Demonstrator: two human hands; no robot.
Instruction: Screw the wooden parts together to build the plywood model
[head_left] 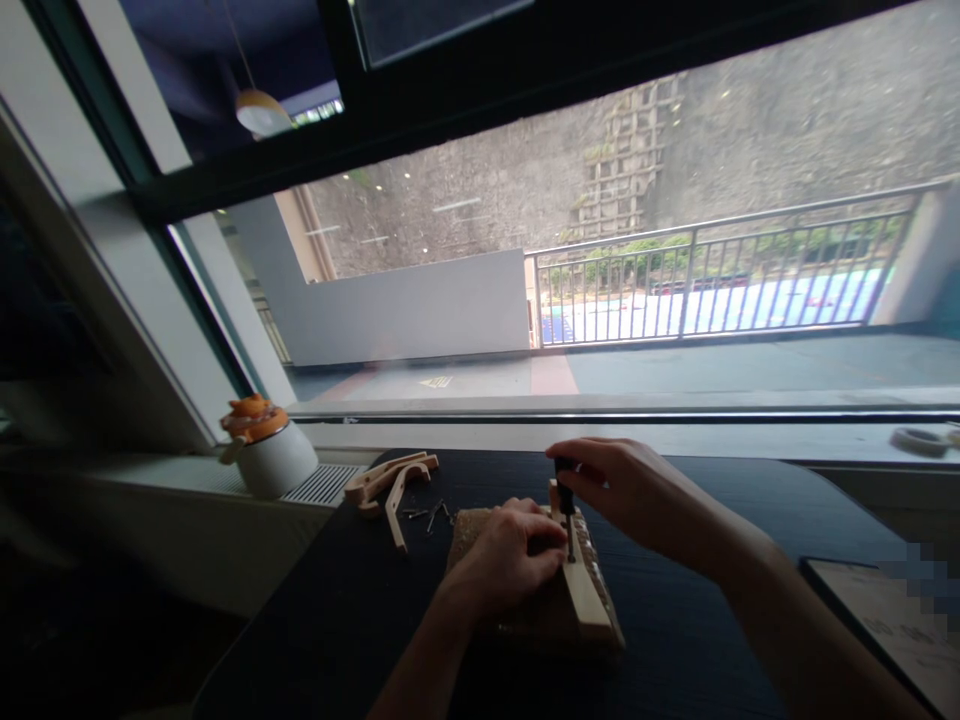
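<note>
My right hand (626,492) grips the dark handle of a screwdriver (567,492) from above. The screwdriver stands nearly upright, its tip on a pale wooden piece (589,598). Closed at the edge of this piece is my left hand (510,548), its fingers beside the screwdriver's shaft. Under both lies a brown block (540,630) in clear, shiny wrapping; my left hand and forearm cover part of it. A short upright wooden part (554,497) shows just behind the screwdriver.
Several shaped wooden parts (397,485) and small metal screws (433,515) lie left on the black table (315,600). A white pot (276,460) with an orange lid stands on the sill. At right are a dark-edged flat device (877,620) and a tape roll (919,441).
</note>
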